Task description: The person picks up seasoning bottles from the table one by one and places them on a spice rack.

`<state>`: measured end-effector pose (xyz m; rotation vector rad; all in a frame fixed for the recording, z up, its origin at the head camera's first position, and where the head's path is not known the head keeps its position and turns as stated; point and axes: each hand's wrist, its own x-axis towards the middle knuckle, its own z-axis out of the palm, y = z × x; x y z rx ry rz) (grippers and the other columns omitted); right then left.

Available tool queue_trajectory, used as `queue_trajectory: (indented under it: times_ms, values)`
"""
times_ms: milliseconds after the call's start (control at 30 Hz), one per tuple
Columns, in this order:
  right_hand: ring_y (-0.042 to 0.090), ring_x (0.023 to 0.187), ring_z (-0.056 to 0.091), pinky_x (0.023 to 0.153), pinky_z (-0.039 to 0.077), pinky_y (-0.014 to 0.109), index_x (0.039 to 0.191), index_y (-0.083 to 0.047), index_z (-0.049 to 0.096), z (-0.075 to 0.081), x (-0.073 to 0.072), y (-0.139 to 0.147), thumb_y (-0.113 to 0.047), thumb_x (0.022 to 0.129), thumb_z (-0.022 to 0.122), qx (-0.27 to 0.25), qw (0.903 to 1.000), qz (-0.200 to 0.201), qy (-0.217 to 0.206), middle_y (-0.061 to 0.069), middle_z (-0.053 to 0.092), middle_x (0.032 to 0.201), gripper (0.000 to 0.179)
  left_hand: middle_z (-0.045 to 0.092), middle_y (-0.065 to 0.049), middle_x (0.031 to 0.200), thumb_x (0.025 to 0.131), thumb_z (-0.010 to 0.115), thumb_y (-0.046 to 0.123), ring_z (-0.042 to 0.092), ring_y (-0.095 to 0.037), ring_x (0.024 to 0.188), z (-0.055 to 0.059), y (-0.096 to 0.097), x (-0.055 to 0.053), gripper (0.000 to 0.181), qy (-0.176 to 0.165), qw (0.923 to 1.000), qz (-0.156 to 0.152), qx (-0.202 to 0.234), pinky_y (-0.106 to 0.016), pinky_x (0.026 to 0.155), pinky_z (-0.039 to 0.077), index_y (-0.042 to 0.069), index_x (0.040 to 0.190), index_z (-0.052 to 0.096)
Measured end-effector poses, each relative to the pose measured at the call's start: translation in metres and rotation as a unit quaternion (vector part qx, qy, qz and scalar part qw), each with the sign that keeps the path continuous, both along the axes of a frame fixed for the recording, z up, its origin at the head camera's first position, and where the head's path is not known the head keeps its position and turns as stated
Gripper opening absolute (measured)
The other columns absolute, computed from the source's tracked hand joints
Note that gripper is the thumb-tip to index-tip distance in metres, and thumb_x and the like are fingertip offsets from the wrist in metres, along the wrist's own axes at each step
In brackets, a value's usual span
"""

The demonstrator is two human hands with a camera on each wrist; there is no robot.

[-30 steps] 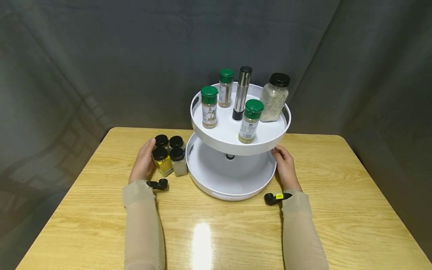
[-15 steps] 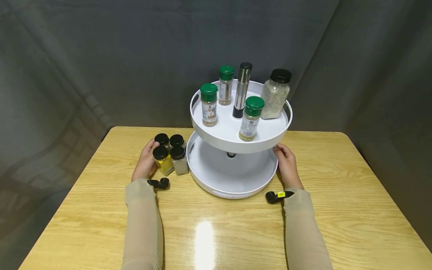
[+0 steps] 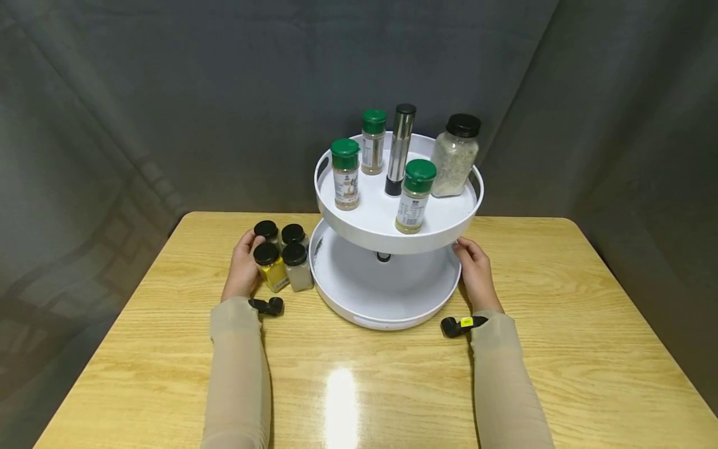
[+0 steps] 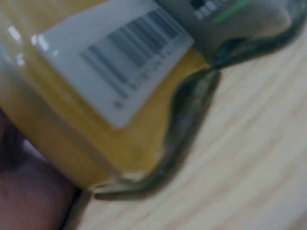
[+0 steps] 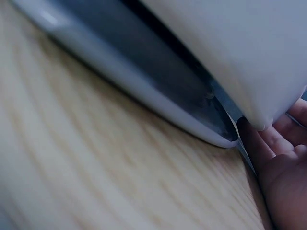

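My left hand [image 3: 242, 268] rests along the left side of a cluster of small square jars with black lids, its fingertips at the rear left jar [image 3: 267, 231]. A jar of yellow spice [image 3: 272, 271] stands in front of that one. Beside it is a jar of pale powder [image 3: 300, 273]; another black-lidded jar [image 3: 293, 236] is behind. In the left wrist view the yellow jar [image 4: 139, 148] shows its barcode label. My right hand [image 3: 475, 273] is at the right side of a white two-tier turntable [image 3: 387, 318], fingertips right by the rim, partly hidden under the upper tier.
On the upper tier stand several green-capped shakers, one at the front [image 3: 414, 202], a tall steel grinder [image 3: 400, 149] and a large black-lidded jar [image 3: 455, 163]. The wooden table [image 3: 392, 386] extends toward me. A grey curtain [image 3: 252, 112] hangs behind it.
The left hand and jars keep nearly the same place, with the rear left jar shifted slightly. The right hand stays by the turntable. The whole head view has drifted a little.
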<state>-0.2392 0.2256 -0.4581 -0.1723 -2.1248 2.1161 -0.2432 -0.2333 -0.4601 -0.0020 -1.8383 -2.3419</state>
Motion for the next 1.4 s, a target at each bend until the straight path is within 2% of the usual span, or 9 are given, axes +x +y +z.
queue_trajectory:
  times_ms: [167,300,400,533,767,1033,1200,1400]
  values:
    - [0.013,0.111,0.058,0.089,0.052,0.017,0.139,-0.002,0.054,0.000,-0.001,-0.001,-0.023,0.106,0.052,-0.008,1.0000,-0.004,0.004,0.006,0.056,0.130,0.040,0.056,-0.001,0.108,0.099,0.065,0.020,0.056,-0.013,0.100,0.003,0.002,-0.001,0.017,-0.012,0.9980,0.060,-0.011,-0.018,0.081,0.054,0.020,0.116,0.063]
    - [0.015,0.112,0.059,0.089,0.053,0.018,0.137,-0.004,0.056,0.000,-0.001,-0.001,-0.022,0.106,0.052,-0.021,0.9998,-0.003,0.006,0.002,0.058,0.126,0.037,0.058,0.002,0.113,0.096,0.069,0.010,0.055,-0.012,0.108,0.005,0.003,-0.002,0.028,-0.015,0.9954,0.088,-0.035,-0.017,0.090,0.050,0.017,0.123,0.063]
    - [0.016,0.114,0.058,0.089,0.053,0.018,0.138,-0.005,0.056,0.000,-0.001,0.000,-0.023,0.106,0.052,-0.018,0.9998,0.000,0.004,0.001,0.058,0.127,0.037,0.060,0.003,0.116,0.094,0.071,0.004,0.057,-0.012,0.112,0.005,0.004,-0.003,0.038,-0.010,0.9947,0.089,-0.050,-0.017,0.095,0.048,0.013,0.129,0.061]
    - [0.019,0.116,0.057,0.091,0.053,0.020,0.141,-0.002,0.055,0.005,0.001,0.000,-0.021,0.106,0.051,-0.017,0.9998,0.003,-0.005,0.003,0.057,0.129,0.039,0.062,0.003,0.115,0.092,0.072,0.003,0.059,-0.011,0.112,0.005,0.004,-0.005,0.042,-0.009,0.9947,0.088,-0.052,-0.017,0.095,0.049,0.012,0.132,0.061]
    - [0.018,0.118,0.058,0.091,0.053,0.020,0.144,-0.004,0.054,0.001,-0.001,0.001,-0.023,0.106,0.052,-0.019,0.9998,0.006,-0.010,0.006,0.056,0.136,0.043,0.060,0.007,0.113,0.093,0.074,0.009,0.056,-0.010,0.111,0.007,0.002,-0.005,0.052,-0.037,0.9867,0.113,-0.111,-0.023,0.101,0.044,0.007,0.141,0.055]
    - [0.019,0.121,0.057,0.092,0.053,0.020,0.148,-0.005,0.051,0.003,0.002,0.001,-0.027,0.107,0.052,-0.018,0.9997,0.015,0.000,0.010,0.053,0.143,0.047,0.062,0.006,0.111,0.093,0.074,0.010,0.059,-0.010,0.105,0.014,0.004,-0.004,0.048,-0.013,0.9834,0.129,-0.127,-0.019,0.092,0.048,0.002,0.138,0.057]
    - [0.015,0.126,0.054,0.097,0.051,0.020,0.150,-0.009,0.050,0.002,0.002,0.002,-0.025,0.107,0.051,-0.009,0.9996,0.019,0.017,0.010,0.049,0.151,0.046,0.061,0.008,0.110,0.093,0.075,0.015,0.057,-0.008,0.106,0.021,0.005,-0.002,0.048,-0.019,0.9799,0.143,-0.138,-0.020,0.096,0.047,0.004,0.137,0.057]
    - [0.012,0.131,0.048,0.101,0.047,0.021,0.151,-0.012,0.050,0.002,0.002,0.001,-0.022,0.108,0.049,-0.007,0.9987,0.030,0.041,0.007,0.047,0.152,0.044,0.062,0.010,0.107,0.093,0.075,0.016,0.058,-0.008,0.105,0.032,0.004,0.002,0.043,-0.011,0.9760,0.160,-0.147,-0.020,0.096,0.047,0.005,0.132,0.060]
